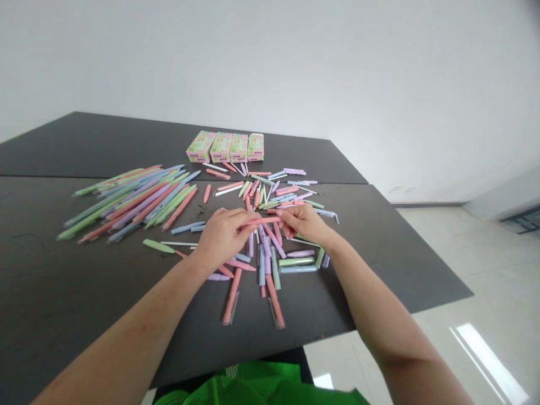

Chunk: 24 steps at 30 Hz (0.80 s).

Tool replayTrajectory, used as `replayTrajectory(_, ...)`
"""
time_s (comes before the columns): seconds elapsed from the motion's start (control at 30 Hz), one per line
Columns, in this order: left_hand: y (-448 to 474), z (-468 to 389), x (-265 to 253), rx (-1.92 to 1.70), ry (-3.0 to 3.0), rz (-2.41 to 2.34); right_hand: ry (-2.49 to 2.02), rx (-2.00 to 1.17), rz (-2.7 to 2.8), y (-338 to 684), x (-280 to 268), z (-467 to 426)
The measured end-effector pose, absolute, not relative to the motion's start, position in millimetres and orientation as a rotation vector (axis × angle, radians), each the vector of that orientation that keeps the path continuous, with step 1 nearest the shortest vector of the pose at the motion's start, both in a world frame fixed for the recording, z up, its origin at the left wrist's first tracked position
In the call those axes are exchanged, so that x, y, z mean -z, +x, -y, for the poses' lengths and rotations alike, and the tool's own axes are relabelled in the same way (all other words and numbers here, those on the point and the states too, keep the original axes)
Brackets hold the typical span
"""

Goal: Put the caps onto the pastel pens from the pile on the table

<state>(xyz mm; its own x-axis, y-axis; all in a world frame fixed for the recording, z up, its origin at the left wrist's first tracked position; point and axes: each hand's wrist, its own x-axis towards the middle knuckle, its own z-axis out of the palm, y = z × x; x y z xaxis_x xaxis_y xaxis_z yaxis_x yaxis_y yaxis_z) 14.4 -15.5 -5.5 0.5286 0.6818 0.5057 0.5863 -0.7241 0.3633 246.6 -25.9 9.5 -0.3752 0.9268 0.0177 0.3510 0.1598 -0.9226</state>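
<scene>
Plastic pen bits (296,261) clutter this matte tabletop (379,242), pen pile (137,205) left, boxy cartons (220,145) behind; left grip (225,232) and right grip (302,223) pinch a slim coral tube (269,220).

Dark table (63,298) — pens (133,202) heaped left, pen parts (274,241) strewn centre — boxes (225,147) behind.

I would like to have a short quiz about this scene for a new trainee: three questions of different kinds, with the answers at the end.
1. What colour is the slim piece between the left hand and the right hand?
2. Where are the patterned boxes?
A) on the floor
B) on the far section of the dark table
C) in the left hand
3. True or false: the pile of long pens lies to the left of the left hand.

Key: 1. Coral red. 2. B. 3. True.
</scene>
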Motion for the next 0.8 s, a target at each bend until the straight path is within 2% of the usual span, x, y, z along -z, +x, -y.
replayTrajectory(0.1,14,15,5,-0.958,2.604,-1.093,-1.198,-1.212,1.801,249,-10,26)
replayTrajectory(0.3,14,14,5,-0.971,2.594,-1.091,-1.131,-1.035,1.781,253,-9,25)
replayTrajectory(0.63,14,14,4,-0.964,2.620,-1.104,-1.258,-1.141,1.853,240,-12,29)
replayTrajectory(0.8,13,13,4,-0.950,2.607,-1.107,-1.158,-1.161,1.824,245,-13,28)
